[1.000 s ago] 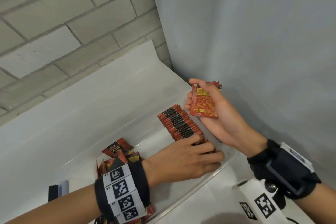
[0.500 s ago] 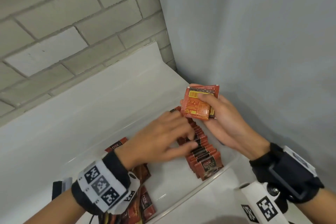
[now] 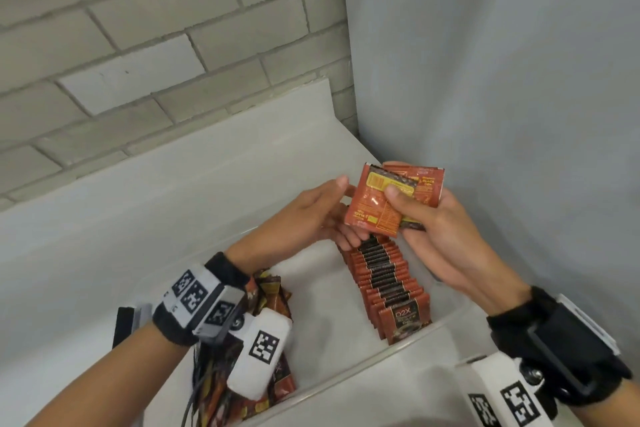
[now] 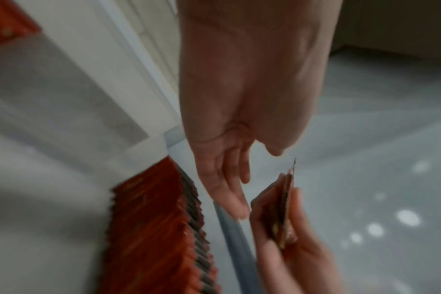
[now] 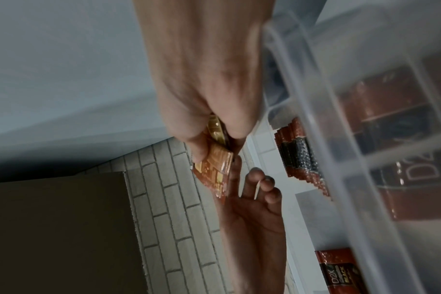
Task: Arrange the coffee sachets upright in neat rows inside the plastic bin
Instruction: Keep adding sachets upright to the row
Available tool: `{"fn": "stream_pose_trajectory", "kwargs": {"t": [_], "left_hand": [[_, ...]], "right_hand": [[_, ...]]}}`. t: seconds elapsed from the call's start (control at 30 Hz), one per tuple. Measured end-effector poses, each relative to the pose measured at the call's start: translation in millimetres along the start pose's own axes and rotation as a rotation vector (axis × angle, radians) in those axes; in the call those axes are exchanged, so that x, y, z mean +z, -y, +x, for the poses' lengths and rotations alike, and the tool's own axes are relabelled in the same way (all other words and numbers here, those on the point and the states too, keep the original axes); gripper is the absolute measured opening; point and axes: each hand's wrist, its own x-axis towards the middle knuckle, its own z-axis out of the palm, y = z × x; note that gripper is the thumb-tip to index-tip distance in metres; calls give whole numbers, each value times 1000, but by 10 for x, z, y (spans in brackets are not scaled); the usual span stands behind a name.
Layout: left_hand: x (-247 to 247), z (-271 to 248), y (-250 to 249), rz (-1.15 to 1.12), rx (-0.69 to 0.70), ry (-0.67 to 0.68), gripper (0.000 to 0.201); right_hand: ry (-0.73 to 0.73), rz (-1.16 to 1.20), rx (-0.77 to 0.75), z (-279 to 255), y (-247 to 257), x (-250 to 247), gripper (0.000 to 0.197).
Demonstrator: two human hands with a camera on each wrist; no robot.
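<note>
A clear plastic bin [image 3: 446,322] stands on the white desk [image 3: 86,253] in the corner between a brick wall [image 3: 156,45] and a plain grey wall [image 3: 502,80]. Well to the left of the grip, at the bin's left end, a loose heap of coffee sachets [image 3: 273,291] lies jumbled, partly hidden under the left wrist band. Just outside the bin on that side a small black and grey object [image 3: 130,322] rests on the desk; what it is cannot be told.

The left hand [image 3: 311,215] reaches toward the grip with its fingers straight and relaxed, holding nothing. Its fingertips [image 3: 341,180] come up against the left edge of the held sachets; in the left wrist view a narrow gap shows there, so whether they touch cannot be told.

Directly below the grip, a tidy row of sachets [image 3: 388,277] stands on edge inside the bin, packed face to face and leaning slightly, its nearest one showing "D2X" toward the bin's near wall. The floor of the bin between this row and the heap is bare.

The right hand [image 3: 440,236] makes the grip: thumb in front, fingers behind, pinching a small fanned stack of held sachets [image 3: 377,208] above the far end of the row and clear of it. The front one shows its orange printed back.
</note>
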Motion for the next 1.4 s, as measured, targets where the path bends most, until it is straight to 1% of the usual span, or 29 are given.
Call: {"fn": "stream_pose_trajectory", "kwargs": {"t": [0.03, 0.1, 0.23, 0.37, 0.4, 0.47, 0.53, 0.57, 0.67, 0.7, 0.83, 1.0, 1.07, 1.13, 1.2, 1.27, 1.33, 1.4], "left_hand": [[19, 2, -19, -107, -53, 38, 56], [48, 3, -47, -291, -115, 92, 52], [75, -10, -25, -483, -182, 115, 49], [96, -38, 9, -648, -248, 96, 33], [88, -43, 13, -685, -247, 79, 32], [55, -44, 17, -711, -220, 18, 40], [5, -30, 20, -665, -175, -60, 48], [-19, -28, 15, -629, -153, -97, 47], [-67, -26, -1, -520, -87, -177, 37], [-73, -27, -3, -484, -67, -191, 34], [-75, -25, -17, -336, 20, -245, 25], [-97, -42, -90, -92, 147, -326, 17], [-106, -54, -131, 28, 201, -336, 25], [-111, -73, -185, 113, 246, -322, 32], [-121, -109, -259, 200, 298, -296, 26], [-165, -151, -331, 310, 328, -245, 16], [-207, -189, -389, 423, 323, -125, 14], [-181, -215, -424, 525, 307, 43, 15]], "right_hand": [[4, -13, -10, -1, -3, 2, 39], [6, -23, -25, -1, -9, 2, 40], [-1, -20, -51, 1, -7, 13, 42], [8, -7, -91, 4, 1, 39, 50], [13, -5, -95, 1, 5, 47, 51], [33, 9, -86, -5, 14, 67, 49], [34, 40, -49, -7, 28, 89, 51], [20, 68, -17, -8, 39, 96, 55], [32, 60, 47, -14, 58, 98, 62], [42, 33, 52, -21, 58, 101, 59], [27, -79, 58, -28, 24, 73, 35], [-2, -126, 43, -12, 9, 61, 33], [-3, -132, 46, -15, 4, 66, 28], [0, -130, 45, -19, 9, 70, 28], [-7, -57, 27, -12, 17, 76, 29], [-50, 84, 10, 8, 21, 58, 31], [-106, 204, -14, 20, 27, 36, 37], [-146, 260, -29, 30, 27, 26, 37]]}}
